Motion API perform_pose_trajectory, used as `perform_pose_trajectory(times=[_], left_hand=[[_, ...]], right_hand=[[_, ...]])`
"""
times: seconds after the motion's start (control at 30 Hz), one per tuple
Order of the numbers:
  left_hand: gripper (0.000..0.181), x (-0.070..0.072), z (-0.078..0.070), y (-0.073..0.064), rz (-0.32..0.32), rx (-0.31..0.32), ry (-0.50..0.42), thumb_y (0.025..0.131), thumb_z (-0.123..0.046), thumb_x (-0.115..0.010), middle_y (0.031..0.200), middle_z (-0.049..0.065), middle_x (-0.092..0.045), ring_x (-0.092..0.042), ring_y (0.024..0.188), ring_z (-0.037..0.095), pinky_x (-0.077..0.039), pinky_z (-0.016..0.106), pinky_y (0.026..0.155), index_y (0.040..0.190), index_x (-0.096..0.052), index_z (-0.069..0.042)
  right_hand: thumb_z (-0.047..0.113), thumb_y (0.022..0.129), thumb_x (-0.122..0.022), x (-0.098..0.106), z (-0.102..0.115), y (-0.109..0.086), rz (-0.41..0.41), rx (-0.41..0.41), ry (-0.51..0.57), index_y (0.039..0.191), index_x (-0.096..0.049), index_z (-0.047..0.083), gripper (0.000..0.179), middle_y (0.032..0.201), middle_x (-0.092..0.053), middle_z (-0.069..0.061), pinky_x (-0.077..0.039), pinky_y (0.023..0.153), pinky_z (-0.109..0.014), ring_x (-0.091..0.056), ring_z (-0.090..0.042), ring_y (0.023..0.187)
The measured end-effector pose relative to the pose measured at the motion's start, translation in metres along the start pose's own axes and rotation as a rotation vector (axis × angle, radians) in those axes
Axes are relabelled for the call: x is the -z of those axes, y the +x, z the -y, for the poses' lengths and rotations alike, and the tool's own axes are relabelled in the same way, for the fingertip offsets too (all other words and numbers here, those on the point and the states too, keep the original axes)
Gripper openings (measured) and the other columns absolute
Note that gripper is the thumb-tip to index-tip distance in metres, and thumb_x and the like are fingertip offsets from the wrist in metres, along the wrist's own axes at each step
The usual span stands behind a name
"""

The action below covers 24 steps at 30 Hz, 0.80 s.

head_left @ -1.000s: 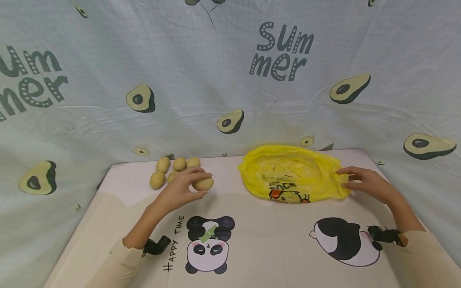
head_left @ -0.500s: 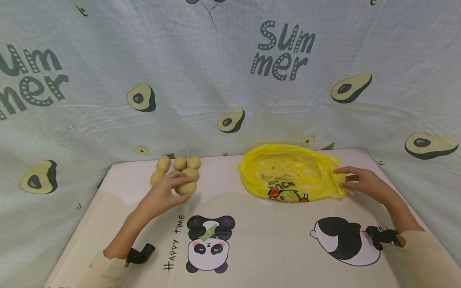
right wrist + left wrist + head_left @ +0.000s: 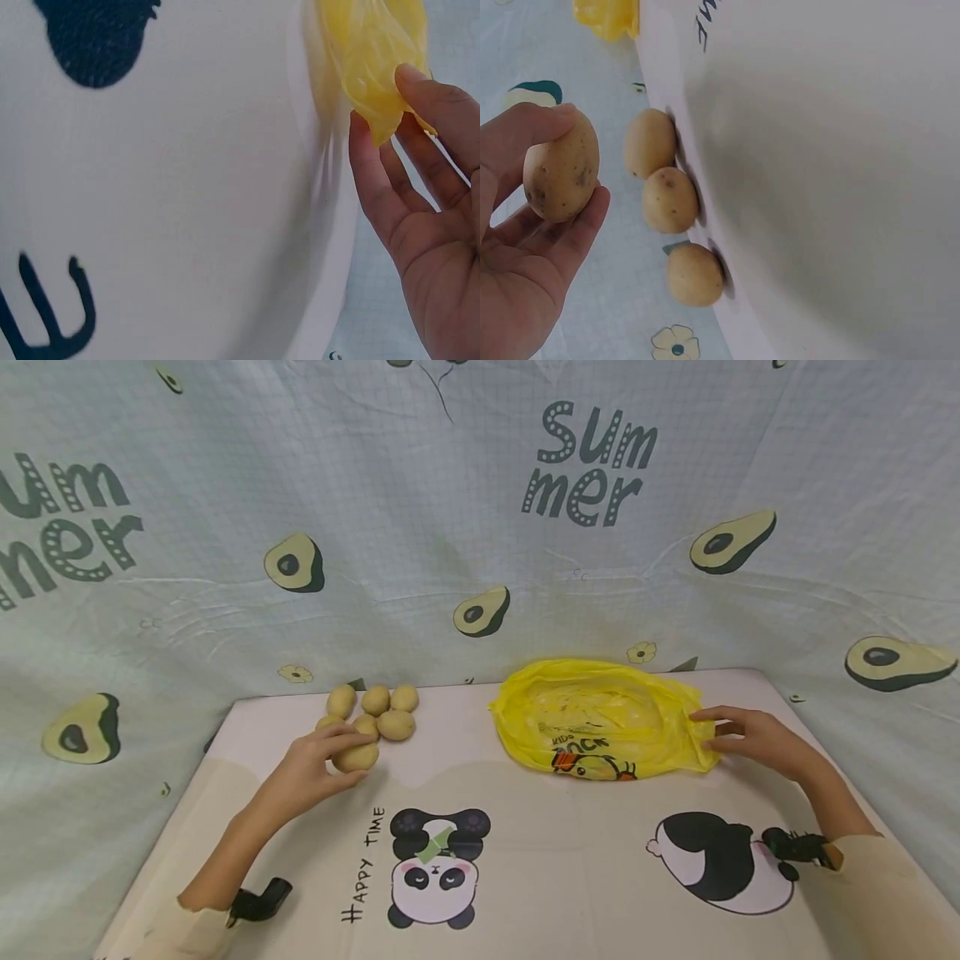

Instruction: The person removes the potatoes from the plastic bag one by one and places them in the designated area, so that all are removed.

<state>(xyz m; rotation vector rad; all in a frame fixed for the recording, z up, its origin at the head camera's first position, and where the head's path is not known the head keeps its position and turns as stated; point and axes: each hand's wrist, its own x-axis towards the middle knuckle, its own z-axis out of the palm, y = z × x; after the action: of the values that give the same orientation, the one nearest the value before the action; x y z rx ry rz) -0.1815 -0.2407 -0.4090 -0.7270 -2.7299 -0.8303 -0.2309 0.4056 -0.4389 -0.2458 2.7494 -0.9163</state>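
Note:
Between the thumb and fingers of my left hand [image 3: 300, 777] is a potato [image 3: 561, 169], with a few dark marks on its skin. It is just in front of several other potatoes [image 3: 396, 724] grouped at the back left of the table; the left wrist view shows a few of them up close. My right hand [image 3: 761, 745] pinches the right end of a yellow plastic bag [image 3: 600, 717] by its thin edge. The bag lies at the back with its wide mouth facing up and a duck print on its front.
A pale cloth with panda drawings [image 3: 432, 870] and lettering covers the table [image 3: 562, 860]. Directly behind the table's back edge hangs a curtain [image 3: 375, 527] printed with avocados.
Holding the potato, my left hand has moved left and slightly toward me, uncovering more of the potatoes behind. The bag and my right hand have shifted slightly left.

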Motion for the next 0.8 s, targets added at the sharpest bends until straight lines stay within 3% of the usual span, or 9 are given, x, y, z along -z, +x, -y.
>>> perform_pose_trajectory(times=[0.2,0.8], left_hand=[[0.047,0.004,0.006,-0.006,-0.023,0.009,0.028,0.075,-0.001,-0.088,0.118,0.012,-0.067,-0.064,0.106,0.029,-0.053,0.046,0.085,0.120,-0.075,-0.007],[0.047,0.005,0.014,-0.008,-0.039,0.013,0.045,0.072,0.002,-0.089,0.116,0.014,-0.068,-0.065,0.107,0.035,-0.054,0.050,0.083,0.116,-0.075,-0.004]], right_hand=[[0.035,0.095,-0.072,0.000,-0.001,-0.001,0.008,0.004,0.023,0.141,-0.058,0.009,0.055,0.149,-0.047,-0.028,-0.056,0.091,-0.051,-0.056,-0.048,0.122],[0.034,0.095,-0.073,0.000,-0.005,-0.002,0.038,0.037,0.037,0.142,-0.058,0.009,0.055,0.148,-0.048,-0.027,-0.057,0.091,-0.050,-0.057,-0.046,0.123]])
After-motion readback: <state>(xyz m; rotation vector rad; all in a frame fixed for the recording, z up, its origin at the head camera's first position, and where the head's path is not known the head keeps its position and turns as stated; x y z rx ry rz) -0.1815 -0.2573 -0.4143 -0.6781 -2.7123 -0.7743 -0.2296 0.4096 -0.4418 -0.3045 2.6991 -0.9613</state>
